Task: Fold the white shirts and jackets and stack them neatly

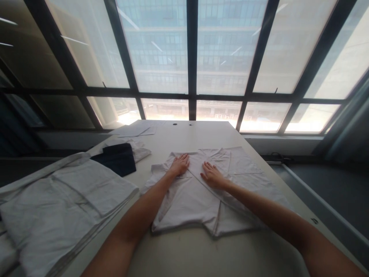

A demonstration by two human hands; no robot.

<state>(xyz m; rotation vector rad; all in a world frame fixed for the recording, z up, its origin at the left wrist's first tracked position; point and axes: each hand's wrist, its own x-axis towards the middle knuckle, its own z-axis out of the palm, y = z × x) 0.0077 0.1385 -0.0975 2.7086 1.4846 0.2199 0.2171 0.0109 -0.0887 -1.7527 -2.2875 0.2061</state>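
Observation:
A white garment (190, 204), partly folded and wrinkled, lies spread on the white table in front of me. It looks like a shirt, though its exact cut is hard to make out. My left hand (180, 164) rests flat on its upper left part, fingers stretched out. To the right of it, my right hand (212, 175) lies palm down on the cloth near the middle, fingers slightly spread. Neither hand grips anything. More of the white cloth reaches out to the right, beneath my right forearm.
Left of me lies a stack of folded white cloth (72, 192). Beyond it are a dark navy folded cloth (118, 158) and a crumpled white cloth (142, 153). Paper sheets (135, 130) lie at the table's (207, 132) far left, before large windows (225, 46).

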